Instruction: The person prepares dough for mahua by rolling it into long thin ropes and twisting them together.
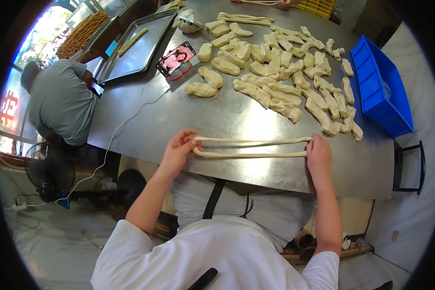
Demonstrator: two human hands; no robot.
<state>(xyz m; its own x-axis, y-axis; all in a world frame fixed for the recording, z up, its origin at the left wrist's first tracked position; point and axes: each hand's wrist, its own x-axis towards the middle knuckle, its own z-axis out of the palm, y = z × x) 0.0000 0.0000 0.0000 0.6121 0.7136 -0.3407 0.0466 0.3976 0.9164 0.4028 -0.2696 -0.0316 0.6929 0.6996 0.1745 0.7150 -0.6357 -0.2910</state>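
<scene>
Over the shiny grey metal table (pixel 179 112), left hand (pixel 179 149) and right hand (pixel 319 154) clamp fingers on a pale, doubled dough rope (pixel 251 156)!

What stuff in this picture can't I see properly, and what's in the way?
All in the head view:
- Right ends of the dough strands: hidden by the fingers of the right hand.
- Far hand: its owner's body is cut off by the top edge.
- Person in grey: their back hides their front.
- Small thing in the blue crate: too tiny to identify.
</scene>
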